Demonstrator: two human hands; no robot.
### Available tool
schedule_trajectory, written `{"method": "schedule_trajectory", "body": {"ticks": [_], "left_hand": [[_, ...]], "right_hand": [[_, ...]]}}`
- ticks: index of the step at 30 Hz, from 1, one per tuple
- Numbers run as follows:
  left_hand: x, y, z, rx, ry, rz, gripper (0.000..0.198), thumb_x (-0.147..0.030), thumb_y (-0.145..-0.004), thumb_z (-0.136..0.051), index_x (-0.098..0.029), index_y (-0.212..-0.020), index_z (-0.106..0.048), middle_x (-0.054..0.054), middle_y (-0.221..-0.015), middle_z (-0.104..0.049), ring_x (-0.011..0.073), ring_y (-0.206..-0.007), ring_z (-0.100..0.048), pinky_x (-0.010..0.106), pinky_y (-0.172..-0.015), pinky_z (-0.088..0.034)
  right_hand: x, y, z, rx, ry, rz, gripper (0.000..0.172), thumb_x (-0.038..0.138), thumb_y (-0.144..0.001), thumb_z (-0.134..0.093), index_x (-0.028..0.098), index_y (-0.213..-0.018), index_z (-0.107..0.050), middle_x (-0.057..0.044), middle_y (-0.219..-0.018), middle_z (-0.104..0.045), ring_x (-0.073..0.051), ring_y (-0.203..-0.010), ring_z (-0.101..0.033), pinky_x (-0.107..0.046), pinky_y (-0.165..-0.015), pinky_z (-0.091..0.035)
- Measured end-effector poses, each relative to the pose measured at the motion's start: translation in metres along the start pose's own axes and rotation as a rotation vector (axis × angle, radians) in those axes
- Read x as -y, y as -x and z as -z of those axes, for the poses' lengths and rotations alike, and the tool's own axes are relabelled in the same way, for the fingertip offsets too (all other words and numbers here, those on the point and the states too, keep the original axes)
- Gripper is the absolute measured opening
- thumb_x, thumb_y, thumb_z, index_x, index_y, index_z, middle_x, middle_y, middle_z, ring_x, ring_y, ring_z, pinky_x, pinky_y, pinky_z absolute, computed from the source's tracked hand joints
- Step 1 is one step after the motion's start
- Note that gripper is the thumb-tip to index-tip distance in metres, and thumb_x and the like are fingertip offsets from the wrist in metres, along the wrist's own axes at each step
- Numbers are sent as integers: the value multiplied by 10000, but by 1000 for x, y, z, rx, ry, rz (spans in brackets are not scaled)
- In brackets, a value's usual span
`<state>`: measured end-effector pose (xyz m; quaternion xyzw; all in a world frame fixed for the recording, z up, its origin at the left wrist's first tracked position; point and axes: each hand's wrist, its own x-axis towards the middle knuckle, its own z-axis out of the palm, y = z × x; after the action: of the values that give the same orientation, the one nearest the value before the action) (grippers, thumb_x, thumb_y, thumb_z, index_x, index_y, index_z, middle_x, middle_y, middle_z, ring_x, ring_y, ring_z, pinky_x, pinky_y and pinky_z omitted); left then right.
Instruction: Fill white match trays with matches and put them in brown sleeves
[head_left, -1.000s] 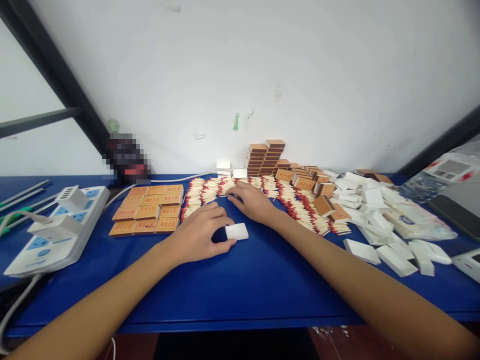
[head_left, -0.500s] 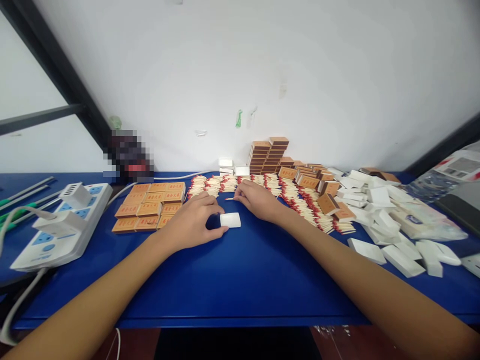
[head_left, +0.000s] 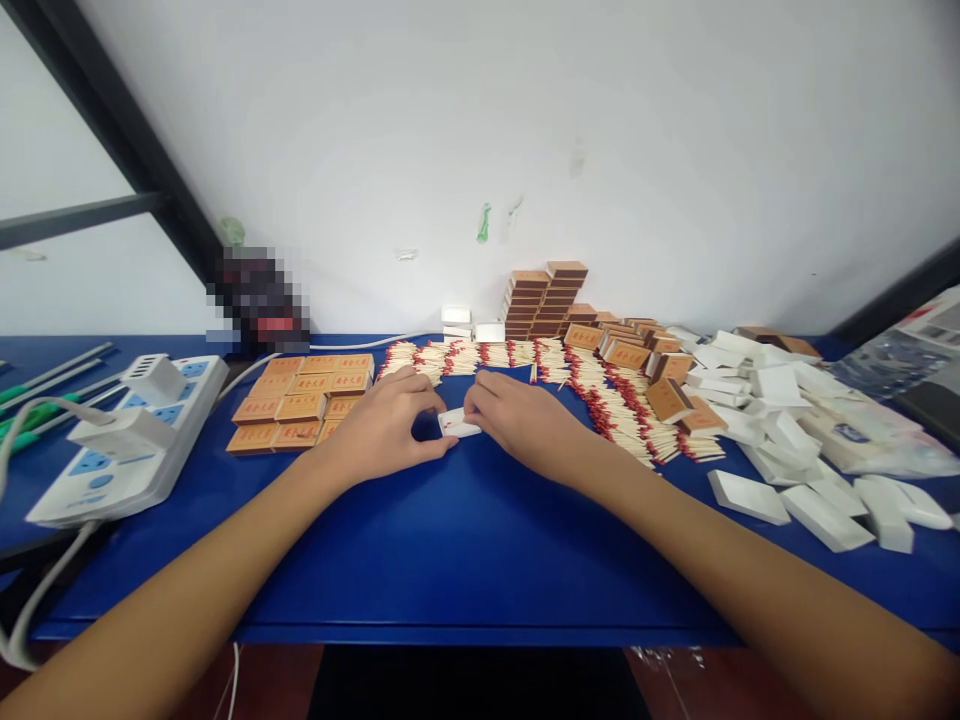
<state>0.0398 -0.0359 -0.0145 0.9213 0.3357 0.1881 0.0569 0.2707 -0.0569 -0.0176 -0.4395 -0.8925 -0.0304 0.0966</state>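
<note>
A small white matchbox tray [head_left: 454, 427] lies on the blue table, with my left hand [head_left: 390, 425] closed on its left end between thumb and fingers. My right hand [head_left: 517, 422] is pinched at the tray's right end, its fingertips over the tray. A match [head_left: 450, 424] with a red head shows inside the tray, reaching out from the right fingertips. Just behind both hands, loose matches [head_left: 461, 357] lie in a long row of small heaps. Part of the tray is hidden by the right fingers.
Orange matchboxes [head_left: 300, 405] lie in rows at left, beside a white power strip [head_left: 150, 470]. More matchboxes are stacked [head_left: 544, 305] by the wall. White trays [head_left: 750, 495] pile up at right, near a plastic packet [head_left: 847, 430].
My right hand has come down from the match heaps to the tray, bringing a match into it. My left hand keeps its hold on the tray. The view has shifted slightly.
</note>
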Motion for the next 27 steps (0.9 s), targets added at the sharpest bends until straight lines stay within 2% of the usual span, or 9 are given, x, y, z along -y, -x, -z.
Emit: {"method": "schedule_trajectory", "body": {"ticks": [4,8,11,15,17,20,22,27], "left_hand": [[2,0,-1,3,10,-3,214,-419,-923,-748,-206,-952,-738,51,-938,-673,251,-975,-622,404,-881,-498],[4,1,-3,-1,11,-14,232,-427,-917,-758,-209,-995,-747,54,-974,-687,253,-996,-631,406,-905,-501],[8,1,2,-6,-9,-38,247,-425,-924,-755,-198,-1019,-751,63,-986,-700,257,-1009,-635,402,-912,-499],[23,-1,22,-72,-131,-43,274,-442,-925,-742,-178,-998,-752,90,-982,-712,288,-1040,-622,421,-935,-498],[33,-1,33,-142,-212,13,299,-449,-911,-742,-156,-968,-757,113,-962,-702,296,-996,-611,424,-882,-506],[47,1,43,-165,-307,73,335,-457,-905,-737,-140,-1007,-772,133,-954,-702,309,-991,-598,442,-880,-504],[53,2,45,-150,-352,86,337,-461,-918,-718,-145,-1021,-776,136,-948,-703,309,-985,-592,437,-865,-499],[58,4,39,-150,-417,99,327,-459,-949,-664,-149,-968,-766,153,-957,-715,322,-999,-590,440,-840,-490]], "right_hand": [[4,1,0,34,11,5,150,181,-1079,-532,157,-1048,-677,-109,-1080,-650,-210,-904,-589,-324,-678,-394],[-3,3,-1,25,-106,2,203,210,-1089,-512,154,-1044,-702,-98,-1057,-633,-196,-885,-586,-311,-699,-396],[-10,4,3,-39,-263,16,188,197,-1065,-539,171,-1012,-717,-73,-1005,-619,-177,-849,-580,-297,-724,-406],[-10,-1,15,-207,-414,-2,145,179,-1022,-587,187,-955,-716,-49,-934,-638,-172,-843,-583,-286,-745,-415],[-3,-7,18,-236,-414,-34,138,174,-1005,-610,186,-922,-720,-46,-910,-655,-173,-840,-585,-289,-751,-411],[18,-19,9,-146,-440,-35,96,172,-976,-666,193,-917,-740,-34,-903,-674,-158,-820,-594,-287,-750,-407],[35,-27,-2,-97,-447,-18,69,225,-984,-693,200,-946,-744,-36,-930,-685,-159,-831,-607,-293,-754,-406],[63,-50,-23,-107,-397,-102,131,329,-976,-734,202,-956,-709,-43,-1006,-694,-173,-853,-612,-304,-723,-384]]}}
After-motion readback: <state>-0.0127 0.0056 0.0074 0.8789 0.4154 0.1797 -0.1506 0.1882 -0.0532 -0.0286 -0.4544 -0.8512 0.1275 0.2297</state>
